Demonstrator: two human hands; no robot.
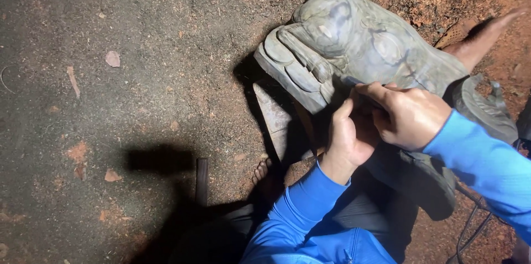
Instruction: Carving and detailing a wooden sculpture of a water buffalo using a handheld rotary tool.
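Observation:
A grey-green carved wooden figure (343, 37) lies tilted across my lap, its carved hands and head toward the upper left. My left hand (347, 134) presses against the carving's lower edge, thumb up along the wood. My right hand (406, 114) is closed on a small thin tool (354, 82) whose tip touches the carving just above my left thumb. Most of the tool is hidden inside the fist. Both arms wear blue sleeves.
A flat pale wood piece (276, 120) props under the carving. My bare toes (263, 171) show below it, and another bare foot (487, 31) lies at the upper right. A dark bar (202, 181) lies on the dirt ground. Cables (470, 231) trail at the lower right.

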